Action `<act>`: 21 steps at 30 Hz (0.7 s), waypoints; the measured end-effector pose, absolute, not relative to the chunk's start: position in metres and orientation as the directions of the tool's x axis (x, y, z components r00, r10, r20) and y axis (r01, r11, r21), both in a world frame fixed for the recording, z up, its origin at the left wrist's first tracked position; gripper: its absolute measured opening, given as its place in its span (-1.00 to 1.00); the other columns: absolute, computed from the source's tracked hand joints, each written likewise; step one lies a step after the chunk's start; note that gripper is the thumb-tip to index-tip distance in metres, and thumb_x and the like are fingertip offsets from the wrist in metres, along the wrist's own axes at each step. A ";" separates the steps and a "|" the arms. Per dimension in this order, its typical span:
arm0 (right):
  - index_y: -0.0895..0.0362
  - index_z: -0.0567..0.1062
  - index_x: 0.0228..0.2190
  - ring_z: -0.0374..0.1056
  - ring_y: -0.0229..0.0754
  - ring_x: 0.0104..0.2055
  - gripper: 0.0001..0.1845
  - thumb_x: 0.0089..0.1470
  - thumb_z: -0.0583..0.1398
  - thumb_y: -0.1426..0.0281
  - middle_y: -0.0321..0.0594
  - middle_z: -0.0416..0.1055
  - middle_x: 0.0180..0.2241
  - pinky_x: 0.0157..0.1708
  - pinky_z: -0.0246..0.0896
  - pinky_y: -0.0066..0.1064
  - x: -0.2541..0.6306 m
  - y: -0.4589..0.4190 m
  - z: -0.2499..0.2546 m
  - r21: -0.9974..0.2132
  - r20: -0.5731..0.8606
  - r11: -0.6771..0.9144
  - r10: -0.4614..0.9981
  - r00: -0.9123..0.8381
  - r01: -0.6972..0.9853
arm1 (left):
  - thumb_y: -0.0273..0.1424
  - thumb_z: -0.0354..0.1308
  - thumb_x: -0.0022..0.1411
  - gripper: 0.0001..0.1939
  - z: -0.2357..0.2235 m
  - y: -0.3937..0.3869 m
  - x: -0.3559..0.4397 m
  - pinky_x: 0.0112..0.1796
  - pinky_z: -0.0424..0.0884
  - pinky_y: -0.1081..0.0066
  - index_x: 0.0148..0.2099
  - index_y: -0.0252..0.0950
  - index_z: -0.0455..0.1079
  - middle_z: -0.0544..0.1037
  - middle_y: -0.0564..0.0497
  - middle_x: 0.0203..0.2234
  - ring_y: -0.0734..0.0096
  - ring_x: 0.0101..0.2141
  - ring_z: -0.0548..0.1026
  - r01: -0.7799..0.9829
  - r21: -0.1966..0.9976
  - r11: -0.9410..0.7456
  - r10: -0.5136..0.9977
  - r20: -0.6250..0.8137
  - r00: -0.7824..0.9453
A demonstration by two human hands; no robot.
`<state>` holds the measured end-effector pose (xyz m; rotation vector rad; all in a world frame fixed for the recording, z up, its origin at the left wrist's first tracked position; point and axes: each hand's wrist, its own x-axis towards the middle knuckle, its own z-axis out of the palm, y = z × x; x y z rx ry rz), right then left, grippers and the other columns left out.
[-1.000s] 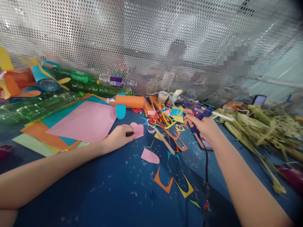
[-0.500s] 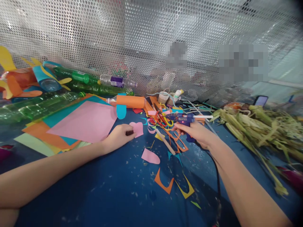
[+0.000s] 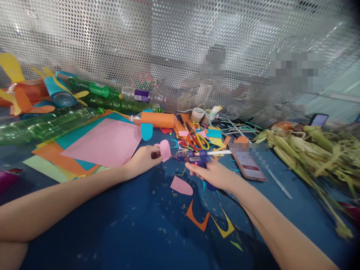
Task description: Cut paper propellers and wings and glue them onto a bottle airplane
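Observation:
Between the fingers of my left hand [image 3: 144, 159] is a small pink paper cutout [image 3: 165, 150] with rounded edges, held just above the blue table [image 3: 126, 221]. My right hand [image 3: 215, 174] grips a blue hot glue gun [image 3: 195, 157] with a lit red light and a white glue stick out of its back. The gun's nozzle points left and is close to the cutout's right edge; whether they touch I cannot tell. Another pink paper piece [image 3: 181, 185] lies in front of the gun. Beyond my left hand rests a bottle wrapped in orange paper [image 3: 159, 120] with a blue rounded tab.
Stacked coloured paper sheets [image 3: 104, 144] lie at left, with green plastic bottles [image 3: 64, 122] behind. Scissors [image 3: 201, 140] sit among paper scraps. A phone [image 3: 249, 163] and dried corn husks [image 3: 315, 157] are on the right. The gun's cord [image 3: 243, 210] trails under my right forearm. Perforated metal [image 3: 112, 41] stands behind.
My right hand has brought the glue gun left and slightly down toward the pink cutout. The cutout has tilted up in my left hand. The phone behind my right hand is now uncovered.

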<state>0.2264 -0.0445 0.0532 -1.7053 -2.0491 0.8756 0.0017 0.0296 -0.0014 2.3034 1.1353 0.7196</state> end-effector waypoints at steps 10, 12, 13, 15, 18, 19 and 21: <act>0.12 0.36 -0.61 0.23 -0.28 -0.56 -0.62 0.10 0.04 0.16 -0.27 0.37 -0.58 -0.50 0.13 -0.42 0.207 -0.045 0.038 -0.695 -0.129 0.082 0.963 -0.236 0.714 | -0.32 0.06 0.12 -0.75 -0.003 0.030 0.002 -0.54 0.15 0.51 -0.55 -0.31 0.32 0.35 0.11 -0.67 0.52 -0.59 0.30 0.588 0.621 -0.519 0.836 0.224 0.501; 0.12 0.35 -0.61 0.23 -0.29 -0.56 -0.63 0.10 0.04 0.18 -0.28 0.36 -0.59 -0.49 0.12 -0.43 0.205 -0.046 0.038 -0.700 -0.113 0.099 0.963 -0.247 0.707 | -0.31 0.06 0.13 -0.73 -0.004 0.030 0.002 -0.54 0.15 0.51 -0.57 -0.31 0.28 0.34 0.12 -0.67 0.53 -0.59 0.29 0.584 0.620 -0.523 0.833 0.229 0.504; 0.12 0.35 -0.61 0.22 -0.29 -0.56 -0.64 0.10 0.05 0.19 -0.29 0.35 -0.59 -0.49 0.12 -0.43 0.205 -0.046 0.038 -0.702 -0.110 0.102 0.962 -0.249 0.705 | -0.32 0.06 0.13 -0.73 -0.004 0.030 0.002 -0.55 0.14 0.51 -0.57 -0.31 0.27 0.33 0.12 -0.67 0.54 -0.59 0.28 0.584 0.617 -0.527 0.831 0.232 0.505; 0.12 0.35 -0.61 0.22 -0.29 -0.56 -0.65 0.10 0.05 0.19 -0.30 0.34 -0.60 -0.49 0.13 -0.43 0.204 -0.045 0.038 -0.707 -0.113 0.100 0.961 -0.251 0.701 | -0.33 0.06 0.12 -0.74 -0.005 0.030 0.002 -0.55 0.13 0.51 -0.57 -0.31 0.27 0.33 0.13 -0.67 0.55 -0.60 0.28 0.586 0.613 -0.531 0.830 0.235 0.506; 0.12 0.35 -0.59 0.24 -0.28 -0.55 -0.65 0.10 0.04 0.18 -0.30 0.35 -0.59 -0.48 0.14 -0.43 0.205 -0.044 0.035 -0.713 -0.119 0.087 0.963 -0.243 0.696 | -0.33 0.07 0.13 -0.75 -0.005 0.030 0.002 -0.55 0.13 0.51 -0.56 -0.31 0.28 0.33 0.13 -0.66 0.55 -0.60 0.28 0.585 0.616 -0.528 0.831 0.232 0.505; 0.12 0.35 -0.59 0.24 -0.28 -0.55 -0.64 0.10 0.04 0.17 -0.30 0.36 -0.59 -0.49 0.14 -0.43 0.205 -0.044 0.035 -0.713 -0.122 0.082 0.964 -0.238 0.696 | -0.32 0.07 0.12 -0.75 -0.005 0.030 0.002 -0.56 0.13 0.51 -0.56 -0.31 0.28 0.33 0.13 -0.66 0.55 -0.60 0.28 0.583 0.620 -0.525 0.833 0.232 0.503; 0.12 0.35 -0.60 0.24 -0.28 -0.56 -0.63 0.10 0.04 0.17 -0.29 0.36 -0.59 -0.51 0.14 -0.43 0.205 -0.043 0.034 -0.715 -0.128 0.070 0.965 -0.230 0.695 | -0.32 0.07 0.12 -0.74 -0.004 0.030 0.002 -0.56 0.13 0.51 -0.57 -0.31 0.28 0.33 0.13 -0.67 0.55 -0.61 0.28 0.579 0.626 -0.523 0.834 0.235 0.500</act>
